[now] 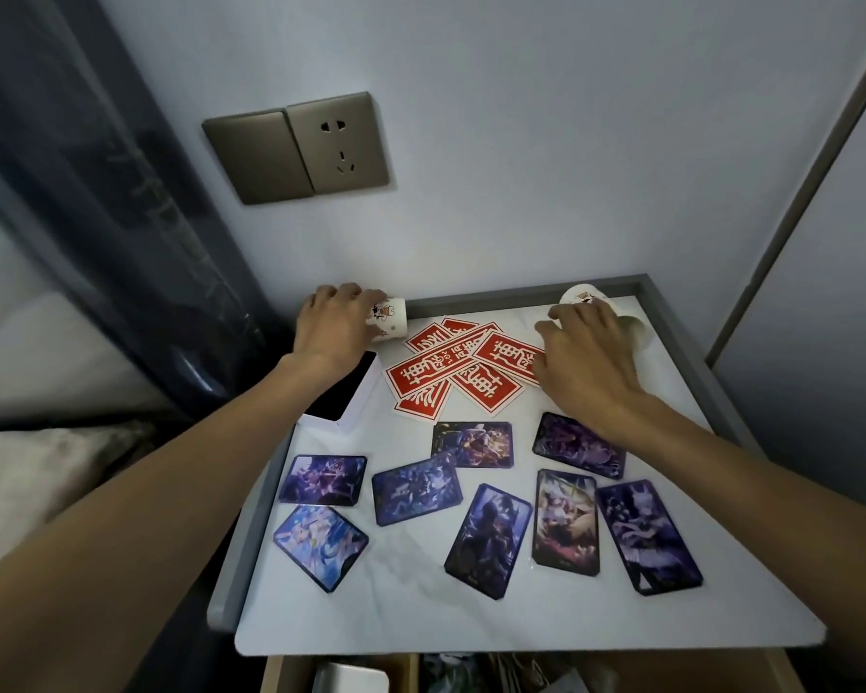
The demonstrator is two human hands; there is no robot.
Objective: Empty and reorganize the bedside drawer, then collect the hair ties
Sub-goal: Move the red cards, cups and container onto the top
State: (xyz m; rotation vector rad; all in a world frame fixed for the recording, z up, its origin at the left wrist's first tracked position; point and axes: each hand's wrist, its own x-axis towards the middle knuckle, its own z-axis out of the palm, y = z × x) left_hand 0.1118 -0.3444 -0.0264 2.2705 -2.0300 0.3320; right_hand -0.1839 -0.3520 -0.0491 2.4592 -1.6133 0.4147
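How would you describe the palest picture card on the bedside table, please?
On the white tabletop, look along the row of picture cards nearest the open drawer. The card lies second from the right, pale cream where its neighbours are dark purple.

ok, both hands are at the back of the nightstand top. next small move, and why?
Probably close the right hand round the back-right cup and lift. The left hand already grips the back-left cup; the right only reaches its own, grip unclear. Red cards crowd the top, and the drawer below is open.
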